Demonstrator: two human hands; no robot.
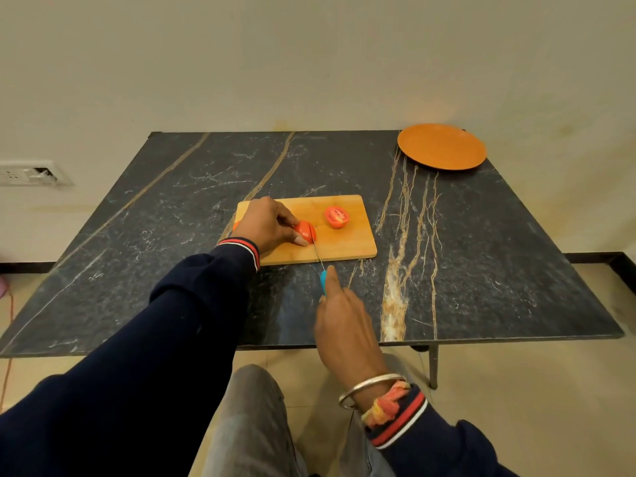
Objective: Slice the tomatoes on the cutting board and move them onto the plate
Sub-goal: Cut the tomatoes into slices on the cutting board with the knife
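The knee [253, 404] and dark sleeves [137, 356] occupy the near edge. The right grip [344, 321], near centre, wraps the blue handle of the knife [322, 280], forefinger laid along its top. The blade runs away onto the board [344, 247]. The left grip [266, 223] curls over one tomato half [304, 230], fingertips pressing it just beside the blade. The second half [337, 216] lies cut face up to the right, apart. The plate [442, 146] sits bare at the far right corner of the counter [172, 218], well apart from the board.

Probable faults:
- Fingertips lie close to the blade, so a slip off smooth skin could bring the edge onto them.
- The held half may shift if pressure lightens.
- The board may slide on the polished counter under a sawing stroke.
- The carry to the plate is long, so wet slices may drop.
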